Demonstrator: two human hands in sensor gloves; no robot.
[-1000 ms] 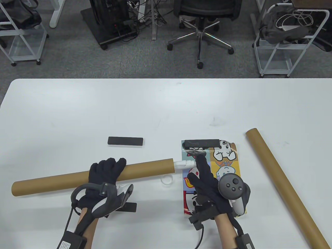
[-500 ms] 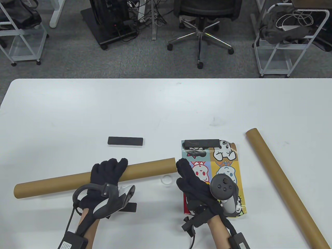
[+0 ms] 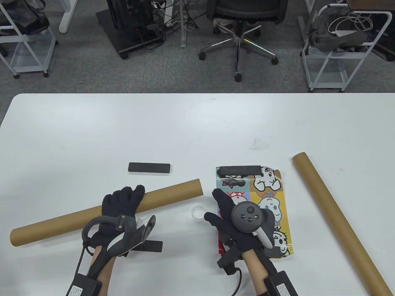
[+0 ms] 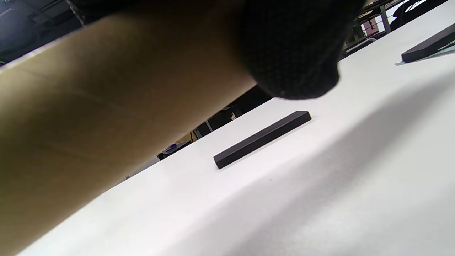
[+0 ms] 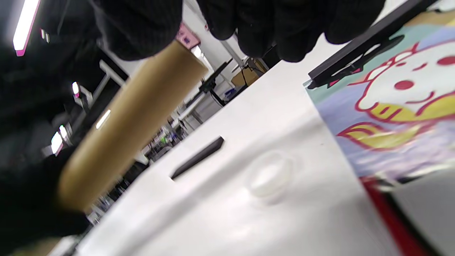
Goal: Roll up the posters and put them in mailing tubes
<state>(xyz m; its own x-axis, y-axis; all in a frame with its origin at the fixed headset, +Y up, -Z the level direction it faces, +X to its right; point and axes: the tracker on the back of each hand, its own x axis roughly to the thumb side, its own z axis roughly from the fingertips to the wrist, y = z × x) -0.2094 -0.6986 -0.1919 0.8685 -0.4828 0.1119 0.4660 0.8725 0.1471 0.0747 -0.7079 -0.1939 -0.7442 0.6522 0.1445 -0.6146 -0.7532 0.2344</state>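
My left hand (image 3: 122, 205) grips a long brown mailing tube (image 3: 172, 191) near its middle and holds it slanted just above the table; the tube fills the left wrist view (image 4: 89, 106). No rolled poster shows at its right end. My right hand (image 3: 225, 212) is open and empty, hovering over the left edge of a flat cartoon poster (image 3: 265, 191). A clear plastic end cap (image 3: 198, 212) lies on the table between tube and poster, also in the right wrist view (image 5: 270, 176).
A black weight bar (image 3: 239, 170) pins the poster's top edge. Another black bar (image 3: 149, 167) lies behind the tube, a third (image 3: 151, 246) under my left wrist. A second brown tube (image 3: 336, 219) lies diagonally at the right. Chairs and carts stand beyond the table (image 3: 92, 129).
The white rolled poster that stuck out of the tube's right end has gone fully inside. My right hand pulled back from that end. My left hand shifted the tube left and tilted it.
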